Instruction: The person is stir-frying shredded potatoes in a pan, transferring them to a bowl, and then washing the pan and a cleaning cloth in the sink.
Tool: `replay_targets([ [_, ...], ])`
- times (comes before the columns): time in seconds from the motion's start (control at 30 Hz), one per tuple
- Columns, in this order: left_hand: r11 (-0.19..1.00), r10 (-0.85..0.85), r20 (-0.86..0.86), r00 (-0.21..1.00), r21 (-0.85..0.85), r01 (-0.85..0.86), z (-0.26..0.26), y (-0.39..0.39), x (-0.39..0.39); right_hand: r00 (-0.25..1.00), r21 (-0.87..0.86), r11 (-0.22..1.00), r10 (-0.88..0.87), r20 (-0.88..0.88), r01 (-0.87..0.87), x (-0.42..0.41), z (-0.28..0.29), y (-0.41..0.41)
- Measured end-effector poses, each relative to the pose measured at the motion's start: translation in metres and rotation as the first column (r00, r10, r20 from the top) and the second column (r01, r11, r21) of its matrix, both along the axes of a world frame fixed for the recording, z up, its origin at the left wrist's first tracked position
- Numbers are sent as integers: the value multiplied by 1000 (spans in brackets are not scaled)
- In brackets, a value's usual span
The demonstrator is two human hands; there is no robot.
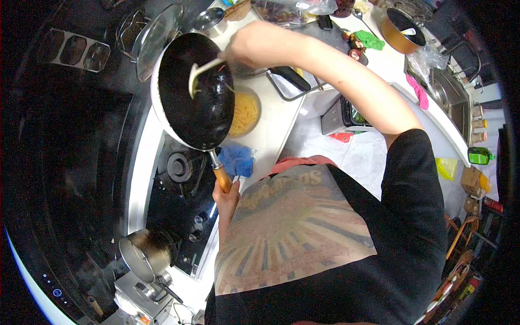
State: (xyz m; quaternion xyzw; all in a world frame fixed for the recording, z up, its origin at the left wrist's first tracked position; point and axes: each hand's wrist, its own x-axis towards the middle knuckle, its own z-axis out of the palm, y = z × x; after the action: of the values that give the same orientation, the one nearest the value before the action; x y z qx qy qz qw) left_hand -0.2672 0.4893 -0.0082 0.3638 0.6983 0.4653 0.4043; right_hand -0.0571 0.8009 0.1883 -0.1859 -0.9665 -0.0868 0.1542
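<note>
My left hand [226,199] grips the wooden handle [222,178] of a wok [195,118] with a black inside and a pale outside. The wok is tilted on its side, off the burner, over the counter edge. A light-coloured spatula [194,79] is held in my right hand [248,44], its blade inside the wok. Small pale bits [196,88] cling near the blade. Partly behind the wok's rim lies a round dish of yellow shredded strips [245,111]. A blue cloth [237,160] rests on the counter near the wok handle.
The gas burner [179,167] is left of my left hand. A metal pot [146,254] stands at the hob's near end. A glass lid [160,42] and small lidded pot [210,22] are beyond the wok. A dark tray [289,81] and waste bin [337,115] lie below my right forearm.
</note>
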Motion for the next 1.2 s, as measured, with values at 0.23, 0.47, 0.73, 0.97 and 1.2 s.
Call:
replay_targets([
  [0.23, 997, -49, -292, 955, 41, 64, -12, 0, -5, 991, -90, 995, -26, 128, 37, -6, -16, -12],
  [0.47, 995, -50, -393, 918, 64, 82, -30, -3, -14, 994, -25, 999, 50, 102, -48, -27, -10, -32],
  [0.73, 1000, 2, -389, 921, 11, 3, -33, -10, -12, 963, -171, 985, 50, 266, -4, 8, -16, -40],
  [0.97, 1000, 21, -276, 961, -11, -25, -48, -15, -18, 977, 120, 980, -172, 125, 157, -8, -35, -47],
  [1.2, 999, 18, -375, 927, -20, -27, -29, -13, -9, 970, -59, 981, -172, 174, 185, -8, -75, -108],
])
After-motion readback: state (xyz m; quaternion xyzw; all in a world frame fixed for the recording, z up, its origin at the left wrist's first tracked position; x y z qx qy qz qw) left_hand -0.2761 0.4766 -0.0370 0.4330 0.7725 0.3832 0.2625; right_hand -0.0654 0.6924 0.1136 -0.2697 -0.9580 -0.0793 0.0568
